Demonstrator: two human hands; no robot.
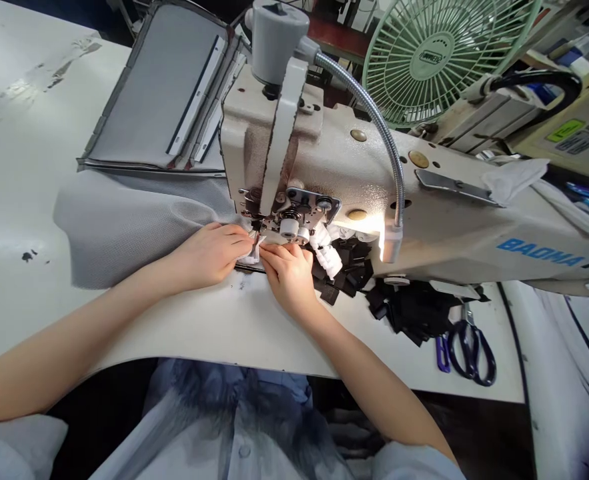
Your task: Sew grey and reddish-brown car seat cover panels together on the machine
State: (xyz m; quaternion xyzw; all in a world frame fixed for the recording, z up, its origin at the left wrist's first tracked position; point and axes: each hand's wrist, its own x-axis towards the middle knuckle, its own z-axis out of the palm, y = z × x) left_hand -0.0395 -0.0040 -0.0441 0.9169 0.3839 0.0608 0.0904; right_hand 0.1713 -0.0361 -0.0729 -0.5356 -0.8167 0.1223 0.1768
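Both my hands work right under the needle of a cream sewing machine (334, 160). My left hand (211, 253) has its fingers closed, pinching a small white piece of fabric (251, 252) against the grey mesh cloth (119, 227) that spreads to the left. My right hand (287, 273) pinches the same white piece from the right, fingertips at the presser foot (259, 235). The fingertips of the two hands nearly touch.
A pile of black fabric pieces (399, 303) lies under the machine arm. Scissors (469, 347) rest at the table's right front. Stacked grey panels (174, 93) sit behind the needle. A green fan (434, 57) stands at the back. A lit gooseneck lamp (391, 240) hangs by the needle.
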